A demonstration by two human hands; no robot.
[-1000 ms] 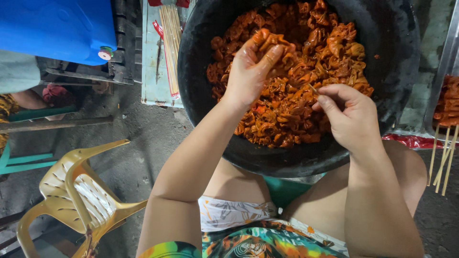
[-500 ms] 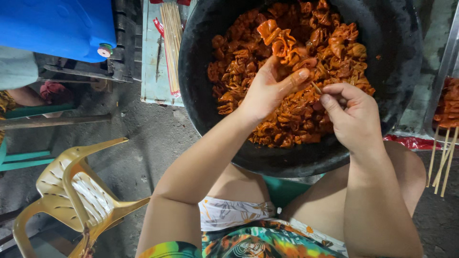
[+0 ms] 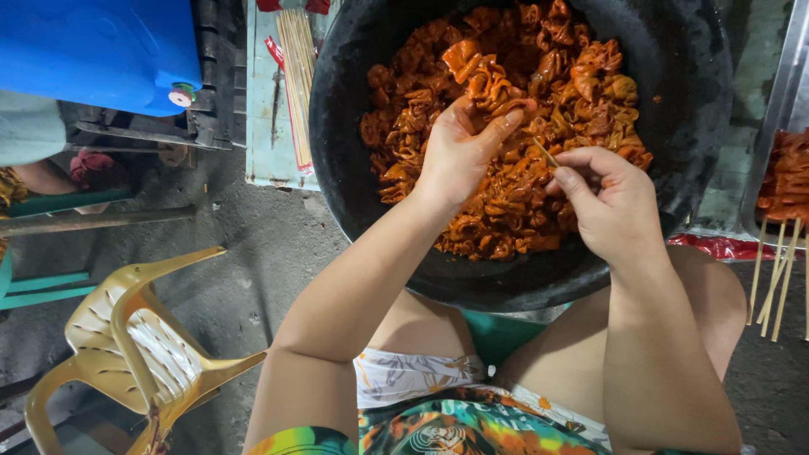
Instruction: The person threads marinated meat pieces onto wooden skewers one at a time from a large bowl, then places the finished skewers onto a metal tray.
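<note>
Head view: left hand [image 3: 459,156] pinches a ruffled orange meat piece [image 3: 489,80] above the black basin [image 3: 354,168]; right hand [image 3: 611,202] pinches a thin skewer [image 3: 543,152].

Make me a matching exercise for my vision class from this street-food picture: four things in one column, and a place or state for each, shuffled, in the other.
Things:
1. left hand
2. right hand
3. plastic chair
4. blue container

Places or states:
A. tipped over on the ground at lower left
B. pinching a thin bamboo skewer
C. upper left corner, small white cap on its edge
D. gripping a ruffled orange piece of meat over the black basin

Pairs: 1-D, 2-B, 3-A, 4-C
</note>
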